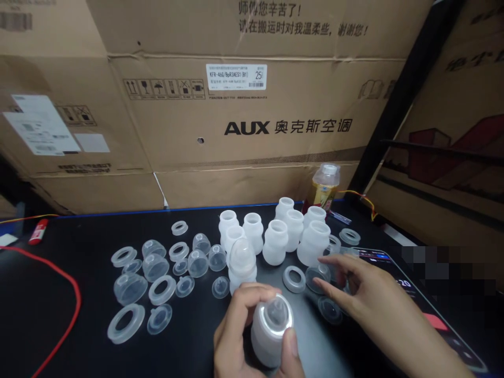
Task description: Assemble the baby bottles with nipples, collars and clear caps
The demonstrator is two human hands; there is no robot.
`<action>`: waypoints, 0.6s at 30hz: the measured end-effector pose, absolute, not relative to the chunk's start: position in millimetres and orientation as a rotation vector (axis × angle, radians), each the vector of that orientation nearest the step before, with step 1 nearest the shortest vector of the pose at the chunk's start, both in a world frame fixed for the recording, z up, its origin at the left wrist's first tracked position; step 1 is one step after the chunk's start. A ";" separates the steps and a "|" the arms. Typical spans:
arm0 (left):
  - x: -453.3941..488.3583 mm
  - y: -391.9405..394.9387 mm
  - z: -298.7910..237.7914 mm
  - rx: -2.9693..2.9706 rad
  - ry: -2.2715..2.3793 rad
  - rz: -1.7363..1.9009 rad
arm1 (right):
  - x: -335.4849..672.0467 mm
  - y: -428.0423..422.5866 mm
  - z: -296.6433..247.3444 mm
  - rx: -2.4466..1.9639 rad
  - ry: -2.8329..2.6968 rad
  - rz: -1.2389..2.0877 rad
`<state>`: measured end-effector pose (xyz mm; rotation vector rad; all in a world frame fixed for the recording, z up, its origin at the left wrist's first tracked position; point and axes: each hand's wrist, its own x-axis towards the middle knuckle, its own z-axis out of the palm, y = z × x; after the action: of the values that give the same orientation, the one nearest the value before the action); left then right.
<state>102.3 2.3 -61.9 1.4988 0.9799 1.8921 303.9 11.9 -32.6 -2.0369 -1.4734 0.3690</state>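
My left hand (pixel 246 331) is wrapped round a white baby bottle (pixel 265 341), fitted with a collar ring and a clear nipple, tilted slightly. Over a clear dome cap (pixel 317 278) at the right, my right hand (pixel 354 283) is open, thumb and forefinger apart; I cannot tell whether they touch it. A loose collar ring (pixel 294 279) lies left of those fingers, and a nipple (pixel 329 310) lies below them. Just beyond my left hand stands a baby bottle with a clear cap (pixel 242 262). Several open white bottles (pixel 275 241) stand behind it.
Several clear caps (pixel 155 266), rings (pixel 126 324) and nipples (pixel 159 319) are spread over the black table at left. A red cable (pixel 76 294) curves at the left edge. A drink bottle (pixel 323 186) stands behind, a lit phone-like screen (pixel 417 299) lies right, and cardboard boxes (pixel 252 152) form the back.
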 end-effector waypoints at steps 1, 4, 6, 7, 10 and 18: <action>102.3 2.5 -61.7 1.505 0.981 1.892 | 302.4 12.5 -32.7 -2.074 -1.461 0.373; 101.9 2.5 -61.2 1.525 0.990 1.889 | 298.7 13.1 -33.8 -2.178 -1.464 0.330; 101.1 2.0 -61.1 1.535 1.010 1.880 | 296.8 12.8 -34.0 -2.273 -1.466 0.303; 100.6 1.7 -61.1 1.539 1.022 1.874 | 296.0 12.7 -33.8 -2.316 -1.464 0.298; 98.1 1.2 -61.3 1.564 1.036 1.853 | 294.1 13.5 -32.0 -2.402 -1.447 0.295; 93.7 -2.9 -66.0 1.556 1.114 1.733 | 295.5 7.2 -25.7 -2.257 -1.321 0.157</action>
<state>93.7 -2.9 -66.0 1.5557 1.1142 1.7329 295.5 7.2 -25.7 -2.2574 -1.3213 0.1569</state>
